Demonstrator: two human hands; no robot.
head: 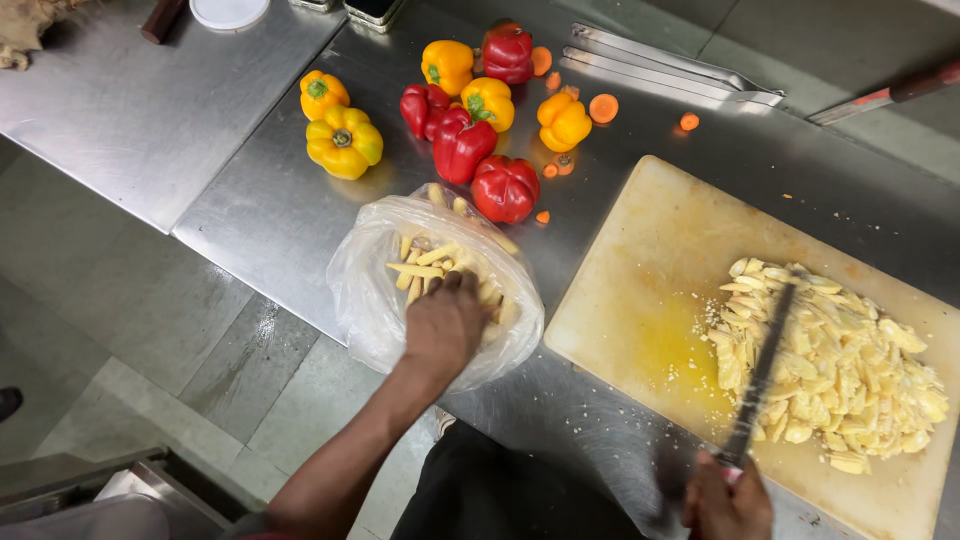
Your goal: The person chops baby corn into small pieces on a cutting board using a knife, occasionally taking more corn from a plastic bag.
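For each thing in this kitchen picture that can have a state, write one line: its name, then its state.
Plastic bag: open, holding baby corn.
Left hand: reaching into the bag.
Right hand: gripping the knife.
Knife: blade resting on the chopped pile.
Chopped pile: heaped on the cutting board.
Peppers: whole, uncut.

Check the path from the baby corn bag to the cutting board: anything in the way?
Nothing visible. The left hand reaches into the clear plastic bag of baby corn; bare steel counter lies between it and the cutting board. The knife, held by the right hand, lies over the chopped pile.
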